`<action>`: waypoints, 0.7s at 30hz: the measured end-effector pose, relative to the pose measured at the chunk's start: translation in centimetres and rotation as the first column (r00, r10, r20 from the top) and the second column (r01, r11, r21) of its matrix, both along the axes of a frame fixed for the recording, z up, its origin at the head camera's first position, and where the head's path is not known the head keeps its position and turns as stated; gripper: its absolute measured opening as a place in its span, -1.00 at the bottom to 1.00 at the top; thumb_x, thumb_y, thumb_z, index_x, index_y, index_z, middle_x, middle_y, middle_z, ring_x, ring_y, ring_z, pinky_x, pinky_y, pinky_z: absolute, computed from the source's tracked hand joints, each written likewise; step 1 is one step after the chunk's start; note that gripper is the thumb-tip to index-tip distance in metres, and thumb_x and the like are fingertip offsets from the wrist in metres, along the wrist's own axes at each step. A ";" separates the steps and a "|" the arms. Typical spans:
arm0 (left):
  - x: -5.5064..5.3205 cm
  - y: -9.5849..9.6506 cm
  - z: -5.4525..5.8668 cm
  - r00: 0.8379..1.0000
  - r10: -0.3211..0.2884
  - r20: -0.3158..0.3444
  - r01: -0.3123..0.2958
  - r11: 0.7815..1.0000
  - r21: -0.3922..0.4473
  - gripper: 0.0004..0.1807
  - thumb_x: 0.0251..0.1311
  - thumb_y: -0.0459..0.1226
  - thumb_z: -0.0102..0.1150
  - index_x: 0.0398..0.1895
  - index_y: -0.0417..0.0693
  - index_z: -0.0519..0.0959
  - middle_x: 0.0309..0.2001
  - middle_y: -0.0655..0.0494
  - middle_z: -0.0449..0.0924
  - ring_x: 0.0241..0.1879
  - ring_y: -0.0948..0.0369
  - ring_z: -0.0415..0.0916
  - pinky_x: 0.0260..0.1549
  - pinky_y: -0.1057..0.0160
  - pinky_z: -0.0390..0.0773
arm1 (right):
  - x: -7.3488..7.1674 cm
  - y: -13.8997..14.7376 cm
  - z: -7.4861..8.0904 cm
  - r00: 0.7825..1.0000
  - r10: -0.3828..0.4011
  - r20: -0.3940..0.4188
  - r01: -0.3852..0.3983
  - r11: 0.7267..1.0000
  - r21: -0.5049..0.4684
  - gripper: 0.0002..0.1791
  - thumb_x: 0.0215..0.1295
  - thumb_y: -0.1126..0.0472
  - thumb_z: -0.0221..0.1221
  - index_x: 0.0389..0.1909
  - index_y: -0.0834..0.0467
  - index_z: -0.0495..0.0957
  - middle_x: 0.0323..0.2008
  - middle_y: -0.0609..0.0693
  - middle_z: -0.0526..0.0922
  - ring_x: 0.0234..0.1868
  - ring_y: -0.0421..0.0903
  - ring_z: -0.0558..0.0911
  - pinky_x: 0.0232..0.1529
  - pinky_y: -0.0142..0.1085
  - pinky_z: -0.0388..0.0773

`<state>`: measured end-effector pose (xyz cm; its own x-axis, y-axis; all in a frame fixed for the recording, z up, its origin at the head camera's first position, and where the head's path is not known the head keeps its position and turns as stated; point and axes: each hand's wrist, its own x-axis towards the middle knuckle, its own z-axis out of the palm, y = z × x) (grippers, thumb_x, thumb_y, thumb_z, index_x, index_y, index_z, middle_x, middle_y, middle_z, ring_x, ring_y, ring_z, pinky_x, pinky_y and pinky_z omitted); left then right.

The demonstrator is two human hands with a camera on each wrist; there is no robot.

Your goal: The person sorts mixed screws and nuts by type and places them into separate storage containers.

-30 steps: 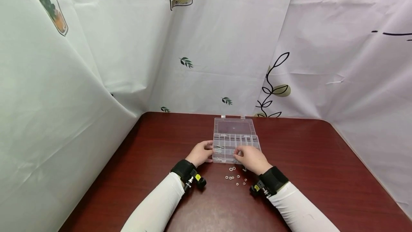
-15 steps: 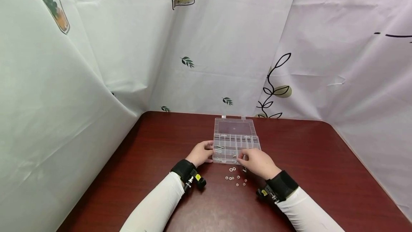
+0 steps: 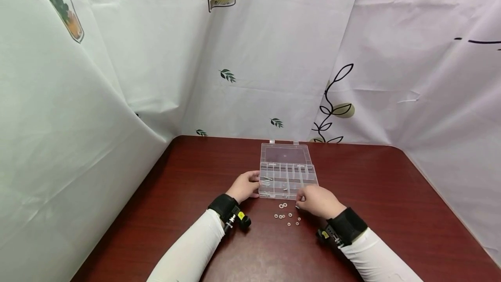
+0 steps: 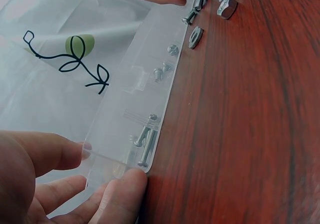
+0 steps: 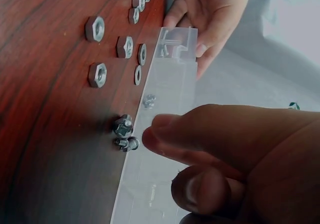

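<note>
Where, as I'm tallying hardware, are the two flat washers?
In the right wrist view, left of centre, the washers lie on the table between nuts and the clear box.

Clear box (image 4: 127, 96) gripped by the left hand (image 3: 243, 185), silvery screws (image 5: 123, 128) just beside the right hand (image 3: 320, 200), silvery nuts (image 5: 90, 29) between the hands, dark-grained red-brown table (image 3: 391, 195) beneath, black wristbands (image 3: 346, 225) and white sleeves (image 3: 192, 245) behind, white curtain (image 3: 274, 55) beyond with green leaves (image 3: 276, 122) and black stems (image 4: 51, 57)

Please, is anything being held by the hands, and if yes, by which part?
The left hand grips the clear box by its left end; the right hand holds nothing visible.
</note>
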<state>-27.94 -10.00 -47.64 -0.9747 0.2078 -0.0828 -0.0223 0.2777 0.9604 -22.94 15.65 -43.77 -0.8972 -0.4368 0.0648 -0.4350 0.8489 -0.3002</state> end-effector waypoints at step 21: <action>0.1 0.0 0.1 1.000 -0.003 0.002 0.003 1.000 -0.003 -0.46 0.36 -0.41 0.12 0.39 -0.24 0.35 0.11 -0.22 0.50 -0.06 0.05 0.59 -0.37 0.18 0.72 | 0.2 -0.3 -0.6 1.000 -0.015 -0.008 0.015 0.999 0.051 -0.76 0.09 0.21 0.37 -0.64 -0.05 0.52 -0.64 -0.23 0.46 -0.60 -0.23 0.39 -0.56 -0.27 0.40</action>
<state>-27.80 -9.99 -47.52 -0.9738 0.2104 -0.0856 -0.0238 0.2806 0.9595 -22.69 15.40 -44.41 -0.9034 -0.4260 0.0494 -0.4239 0.8697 -0.2528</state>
